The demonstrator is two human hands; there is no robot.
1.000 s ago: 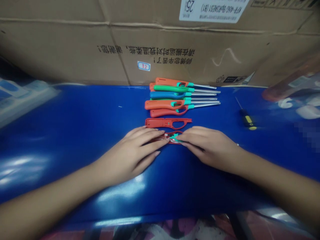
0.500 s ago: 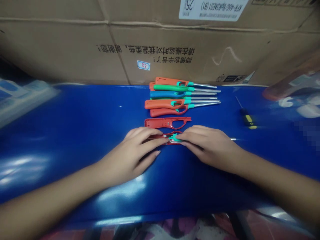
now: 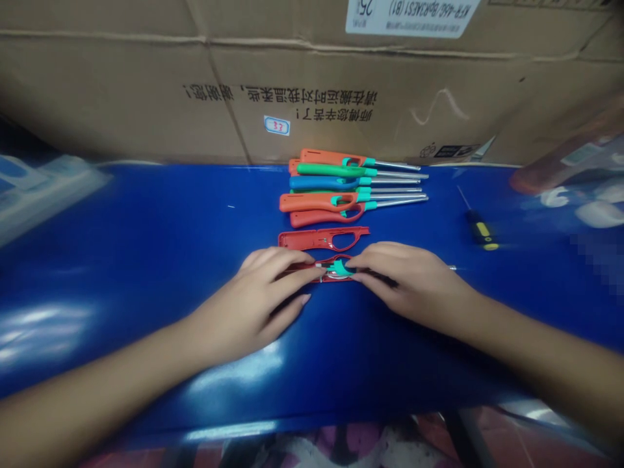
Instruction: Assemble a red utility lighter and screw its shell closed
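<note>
An opened red stick lighter lies on the blue table between my two hands, its inner parts showing. In its middle sits a green trigger with a white wire below it. My left hand covers the handle end, fingers closed on it and the index fingertip beside the trigger. Thumb and fingers of my right hand pinch the lighter at the trigger's right side; the metal tip pokes out beyond that hand. Just behind lies the other red shell half, hollow side up.
Several assembled stick lighters, orange, green, blue and red, lie stacked behind the shell half. A black and yellow screwdriver rests at the right. Along the back stands a large cardboard box. A blurred clear plastic container is at far right.
The right fingertips have shifted slightly at the green trigger, so more of it shows. The left hand keeps its place on the handle. The whole view has shifted a little.
</note>
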